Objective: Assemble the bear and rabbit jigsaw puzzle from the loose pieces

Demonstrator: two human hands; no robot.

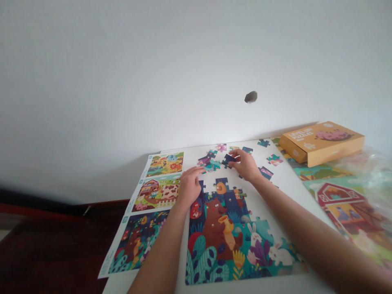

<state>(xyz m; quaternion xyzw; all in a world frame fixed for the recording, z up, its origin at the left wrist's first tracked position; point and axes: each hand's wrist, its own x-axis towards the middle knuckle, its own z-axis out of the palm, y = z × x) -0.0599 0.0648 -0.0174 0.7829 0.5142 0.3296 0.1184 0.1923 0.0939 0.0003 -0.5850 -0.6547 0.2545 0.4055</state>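
Pinched in my right hand (246,165) is a dark blue puzzle piece (228,160), held low over the table among loose pieces. My left hand (190,183) lies open, fingers stretched forward, at the upper left edge of a partly joined puzzle (218,228). That puzzle pictures a bear with a honey pot and white rabbits, and its upper right is stepped. Close to my left fingertips are a teal piece (212,165) and a purple piece (203,161). A purple-edged piece (266,172) lies beside my right wrist, partly covered.
Left of the puzzle lies a picture sheet (159,192) with three scenes. An orange puzzle box (324,141) rests at the right on a farm-picture puzzle (346,204), near clear plastic wrap (375,173). Further pieces (275,159) lie toward the white wall (183,81).
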